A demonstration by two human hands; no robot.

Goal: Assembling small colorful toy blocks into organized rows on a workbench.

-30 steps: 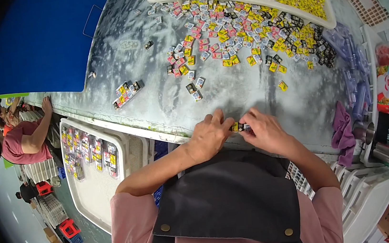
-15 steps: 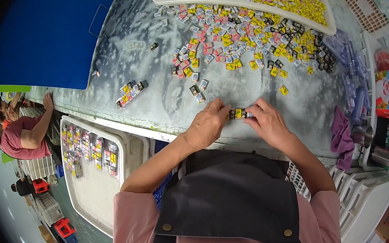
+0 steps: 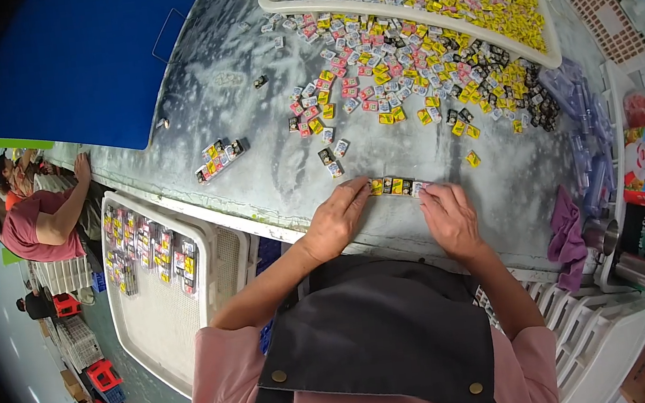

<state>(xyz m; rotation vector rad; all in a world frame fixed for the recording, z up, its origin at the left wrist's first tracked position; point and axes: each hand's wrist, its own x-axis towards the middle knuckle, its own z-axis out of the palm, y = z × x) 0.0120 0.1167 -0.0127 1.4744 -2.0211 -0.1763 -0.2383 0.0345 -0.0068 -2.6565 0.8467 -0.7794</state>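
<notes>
At the table's near edge lies a short row of small printed blocks [image 3: 396,186], yellow, black and white, set side by side. My left hand [image 3: 338,217] closes its fingers on the left end of this row. Pinching the right end is my right hand [image 3: 449,217]. My fingertips hide both ends of the row. Just beyond, a few loose blocks [image 3: 330,162] lie on the table, and a lone yellow block [image 3: 473,158] sits to the right. Farther left rests a filled clear pack [image 3: 218,159] of the same blocks.
A white tray [image 3: 403,3] of sorted blocks stands at the far side, with a loose heap [image 3: 388,75] spilling before it. Clear plastic cases [image 3: 587,135] and a purple cloth [image 3: 566,241] lie right. A white tray [image 3: 153,324] holds packs at left; a co-worker [image 3: 38,222] stands beyond.
My hands have moved apart, the left one leftward and the right one slightly rightward. More of the row of blocks shows between them.
</notes>
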